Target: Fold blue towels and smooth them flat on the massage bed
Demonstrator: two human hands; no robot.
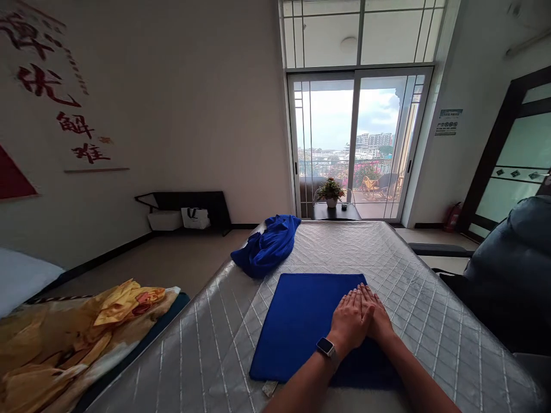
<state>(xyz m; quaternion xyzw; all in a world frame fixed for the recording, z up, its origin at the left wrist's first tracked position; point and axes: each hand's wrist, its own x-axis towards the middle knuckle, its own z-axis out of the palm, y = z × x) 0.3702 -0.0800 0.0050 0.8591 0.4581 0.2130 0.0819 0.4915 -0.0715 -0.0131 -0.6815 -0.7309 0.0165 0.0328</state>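
Note:
A blue cloth [297, 327] lies flat as a neat rectangle on the silver quilted cover [202, 344] in front of me. My left hand [350, 318], with a smartwatch [326, 346] at its wrist, rests on the right part of this cloth, fingers stretched out. Beside it and partly under its thumb lies my right hand [379, 318], also flat, along the cloth's right edge. Both hands are open and touch each other. Farther off, a crumpled blue cloth [269, 246] sits at the cover's left edge. A small pale tag [270, 389] sticks out below the flat cloth's near edge.
Yellowish fabric and plastic bags [86, 332] are heaped at the left. A dark stuffed bag [516, 258] stands at the right. Past the far edge are a small table [336, 212] with a potted plant [330, 192] and sliding glass doors [357, 143]. A black bench [189, 201] stands by the wall.

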